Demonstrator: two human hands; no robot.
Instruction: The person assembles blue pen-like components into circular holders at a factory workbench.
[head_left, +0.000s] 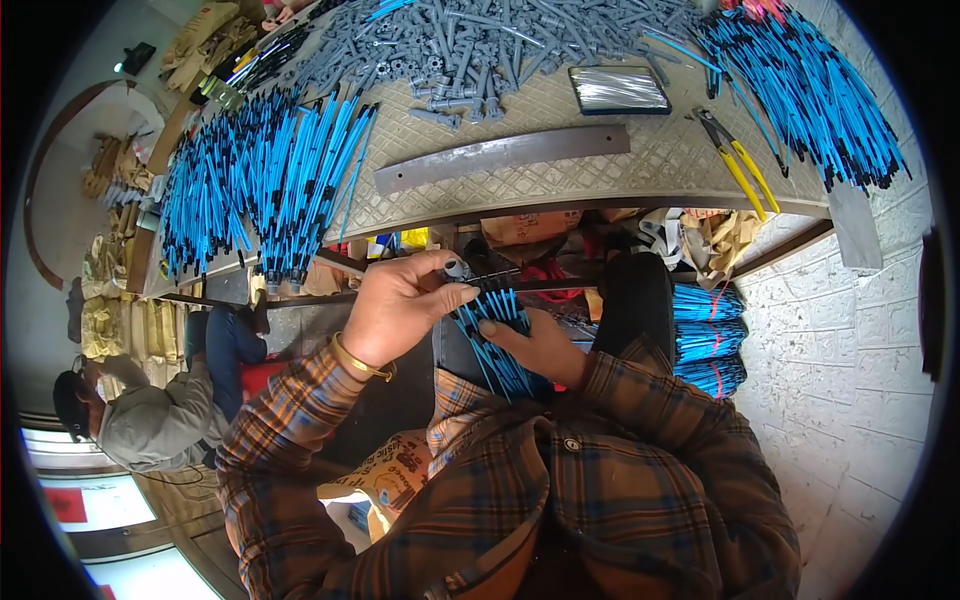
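Note:
My left hand [398,308] has thumb and forefinger pinched around a small grey plastic fitting [456,269]. It is at the upper end of a bundle of thin blue rods [488,358] with dark tips. My right hand [538,348] is closed around that bundle, thumb lying across the rods. The bundle leans over my lap, just below the table edge. Whether the fitting touches a rod I cannot make out.
On the table [440,212] lie a heap of grey plastic parts [480,50], a curved metal strip [500,158], a tray of thin silver pins [620,90], yellow-handled pliers [740,165] and blue rod piles [810,100]. Tied bundles [708,340] stack at right. Another person [160,410] sits left.

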